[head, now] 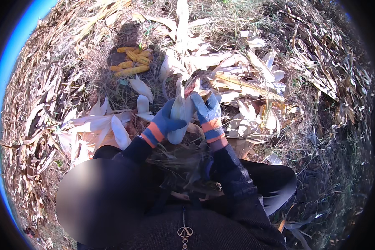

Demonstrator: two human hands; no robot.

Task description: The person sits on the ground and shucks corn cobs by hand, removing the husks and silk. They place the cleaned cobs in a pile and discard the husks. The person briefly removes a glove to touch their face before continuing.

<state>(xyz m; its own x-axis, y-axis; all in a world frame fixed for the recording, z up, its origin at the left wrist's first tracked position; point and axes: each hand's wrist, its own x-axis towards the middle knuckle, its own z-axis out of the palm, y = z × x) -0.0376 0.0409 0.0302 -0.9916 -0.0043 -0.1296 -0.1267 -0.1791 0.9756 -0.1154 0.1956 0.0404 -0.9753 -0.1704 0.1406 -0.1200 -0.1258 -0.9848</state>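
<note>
My left hand (168, 120), in a blue-grey glove with orange bands, is closed around the lower part of a corn ear in pale husk (177, 132). At the ear's upper right, the fingers of my right hand (206, 107), gloved alike, are bent at the dry husk leaves; whether they grip a leaf is hard to tell. The ear hangs in front of me with its rounded end toward my body. Up and to the left, several bare yellow corn ears (132, 70) lie in a small pile on the ground.
Loose pale husks (90, 128) lie left of my hands. More husks (247, 84) are heaped to the right, with some yellow corn (279, 106) showing among them. Dry corn stalks (328, 62) cover the ground at both sides. My bent knee (281, 181) is at the lower right.
</note>
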